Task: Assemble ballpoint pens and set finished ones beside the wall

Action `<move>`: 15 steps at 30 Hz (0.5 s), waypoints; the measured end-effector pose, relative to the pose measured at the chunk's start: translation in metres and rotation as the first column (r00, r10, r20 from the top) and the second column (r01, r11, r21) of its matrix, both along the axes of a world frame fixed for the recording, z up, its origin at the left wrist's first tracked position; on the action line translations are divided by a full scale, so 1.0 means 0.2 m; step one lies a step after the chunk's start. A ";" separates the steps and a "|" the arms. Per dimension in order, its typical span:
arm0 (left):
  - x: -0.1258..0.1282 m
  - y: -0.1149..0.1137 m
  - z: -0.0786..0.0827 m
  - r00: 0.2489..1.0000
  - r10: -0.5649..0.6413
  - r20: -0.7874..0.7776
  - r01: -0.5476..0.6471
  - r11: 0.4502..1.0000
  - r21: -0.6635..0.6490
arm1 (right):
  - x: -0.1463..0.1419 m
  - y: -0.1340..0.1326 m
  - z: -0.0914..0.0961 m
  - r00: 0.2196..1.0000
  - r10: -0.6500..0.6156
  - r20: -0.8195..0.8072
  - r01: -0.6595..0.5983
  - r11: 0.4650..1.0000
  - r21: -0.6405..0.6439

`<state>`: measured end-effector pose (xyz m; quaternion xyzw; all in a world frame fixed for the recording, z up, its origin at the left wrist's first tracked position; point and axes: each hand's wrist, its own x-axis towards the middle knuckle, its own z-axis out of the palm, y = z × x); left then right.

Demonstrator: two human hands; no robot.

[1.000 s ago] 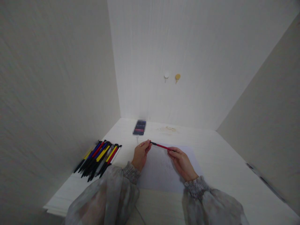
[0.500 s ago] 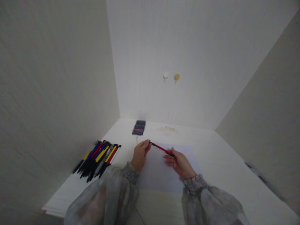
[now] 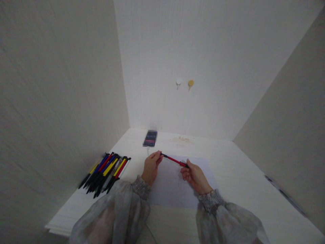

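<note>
The left hand [image 3: 150, 168] and right hand [image 3: 196, 177] grip a red pen [image 3: 174, 159], seemingly mid-handling, while grouped pens [image 3: 109, 168] lie unheld at left.

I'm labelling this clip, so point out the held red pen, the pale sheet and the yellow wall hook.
Red pen [image 3: 174, 160]: head view, on its red barrel.
Pale sheet [image 3: 172, 188]: head view, bare middle.
Yellow wall hook [image 3: 191, 82]: head view, round disc.
</note>
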<state>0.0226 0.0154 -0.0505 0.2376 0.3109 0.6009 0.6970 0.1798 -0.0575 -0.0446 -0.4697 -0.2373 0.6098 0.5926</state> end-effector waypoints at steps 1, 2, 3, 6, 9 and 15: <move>0.00 0.00 0.00 1.000 0.001 -0.007 -0.001 1.000 -0.005 | 0.00 0.00 0.00 0.999 -0.039 0.035 0.038 0.999 0.024; 0.00 0.00 0.01 1.000 0.002 -0.016 -0.002 1.000 -0.009 | 0.00 0.00 0.00 0.995 -0.081 0.058 0.078 0.995 0.067; 0.00 0.00 0.01 1.000 0.004 -0.025 -0.004 1.000 -0.013 | 0.00 0.01 0.00 0.991 -0.113 0.070 0.105 0.988 0.112; -0.01 0.00 0.01 1.000 0.005 -0.029 -0.005 1.000 0.000 | -0.01 0.01 0.00 0.989 -0.140 0.047 0.129 0.975 0.182; -0.01 0.01 0.00 1.000 -0.015 -0.013 0.015 0.999 0.034 | -0.01 0.01 -0.01 0.997 -0.072 0.030 0.068 0.991 0.118; -0.03 0.02 -0.01 1.000 0.028 -0.014 -0.028 1.000 0.014 | 0.06 0.02 -0.02 0.966 -0.098 0.240 0.082 0.994 0.074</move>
